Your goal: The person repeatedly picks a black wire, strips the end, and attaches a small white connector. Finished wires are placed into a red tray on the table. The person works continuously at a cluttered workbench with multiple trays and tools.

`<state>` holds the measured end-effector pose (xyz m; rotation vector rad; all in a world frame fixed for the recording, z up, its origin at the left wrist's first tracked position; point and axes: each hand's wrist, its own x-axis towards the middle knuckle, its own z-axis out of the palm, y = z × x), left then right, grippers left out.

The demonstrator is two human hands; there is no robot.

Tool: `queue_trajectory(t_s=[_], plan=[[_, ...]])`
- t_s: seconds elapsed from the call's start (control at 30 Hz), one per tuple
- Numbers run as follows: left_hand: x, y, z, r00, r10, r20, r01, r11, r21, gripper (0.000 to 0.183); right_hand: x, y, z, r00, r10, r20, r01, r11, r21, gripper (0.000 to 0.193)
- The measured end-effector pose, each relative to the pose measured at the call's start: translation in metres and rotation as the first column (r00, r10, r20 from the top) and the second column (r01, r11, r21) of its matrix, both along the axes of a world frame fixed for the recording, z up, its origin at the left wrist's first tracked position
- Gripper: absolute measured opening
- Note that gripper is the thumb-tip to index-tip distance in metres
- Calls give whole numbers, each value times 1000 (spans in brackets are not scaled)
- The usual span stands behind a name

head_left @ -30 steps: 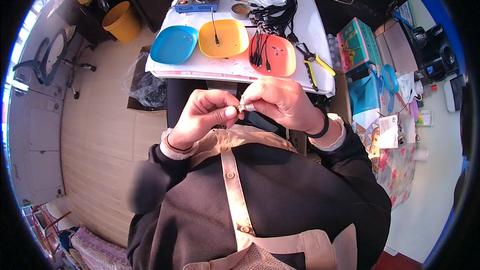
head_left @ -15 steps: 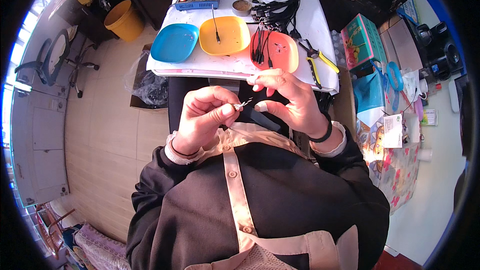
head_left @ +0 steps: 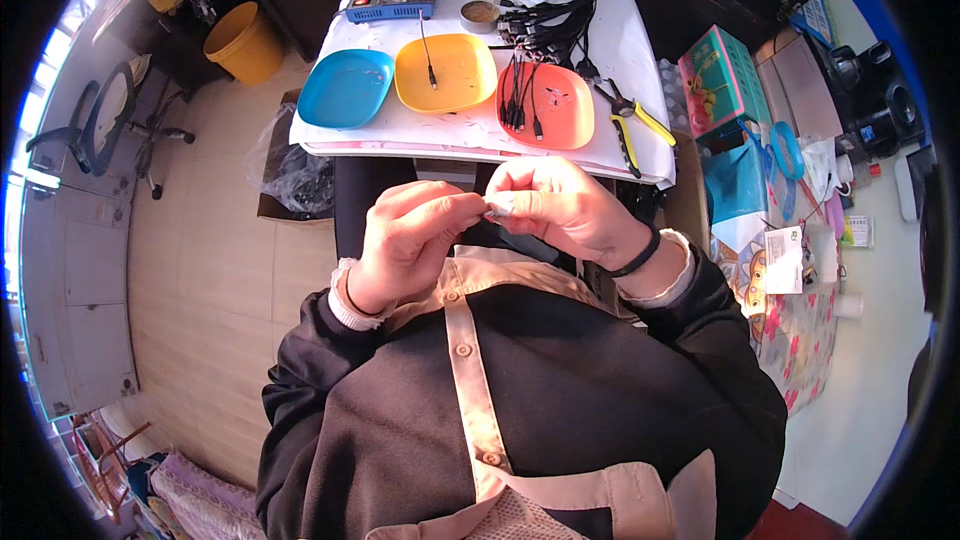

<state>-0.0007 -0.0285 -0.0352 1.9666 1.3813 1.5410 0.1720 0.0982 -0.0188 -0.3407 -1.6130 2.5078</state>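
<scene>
My left hand point(head_left: 420, 235) and my right hand point(head_left: 565, 210) meet fingertip to fingertip in front of my chest, below the table edge. Both are closed in a pinch. The left holds a cable end whose thin bare wires showed a moment earlier; now the fingers hide nearly all of it. My right thumb and forefinger press on the wires at that same spot. Beyond the hands lie a blue plate point(head_left: 345, 90), a yellow plate point(head_left: 470, 75) bearing one short black cable point(head_left: 431, 70), and a red plate point(head_left: 570, 120) with several black cables point(head_left: 515, 105).
Yellow-handled wire pliers point(head_left: 622, 107) lie right of the red plate. Behind are a bundle of black cables point(head_left: 570, 15), a round tin point(head_left: 480, 17) and a small blue stove point(head_left: 390, 8). A box with clear plastic point(head_left: 300, 175) stands on the floor at left, near a yellow bin point(head_left: 245, 45).
My right hand has moved left and down to my left hand. Its fingers, apart before, now pinch at the wires held in the left.
</scene>
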Motion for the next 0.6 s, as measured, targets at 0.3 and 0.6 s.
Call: queue_trajectory(t_s=[0.3, 0.6], plan=[[8, -11, -11, 786, -26, 618, 189, 961, -200, 8, 2, -8, 11, 882, -36, -471, 471, 139, 871, 22], [7, -7, -11, 999, 47, 21, -46, 996, -71, 11, 5, -3, -4, 992, 43, 116, -17, 976, -217, 15]])
